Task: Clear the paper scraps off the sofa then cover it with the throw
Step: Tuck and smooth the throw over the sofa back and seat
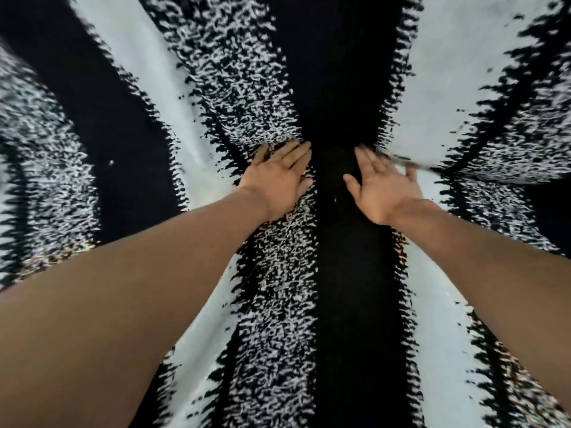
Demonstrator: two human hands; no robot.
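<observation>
Across the whole view, only the black-and-white striped, speckle-banded fabric throw (173, 97), spread wide. Hides the sofa underneath completely and shows no paper scraps on top, so likely past the clearing step and well into the covering. At the middle, where the stripes pinch together into a fold, presumably the line between seat and backrest: left hand (278, 177) laid palm down on the cloth, fingers (296, 152) straight and together, pressing rather than gripping, probably to pin or tuck the fabric into that fold. Just beside it, across the black stripe, right hand (383, 183) with fingers spread and holding nothing, blurred at the tips, seemingly sweeping outward to smooth the white band. Cannot tell whether touching the cloth. To do yet, by judgement: flatten wrinkles and even the drape.
</observation>
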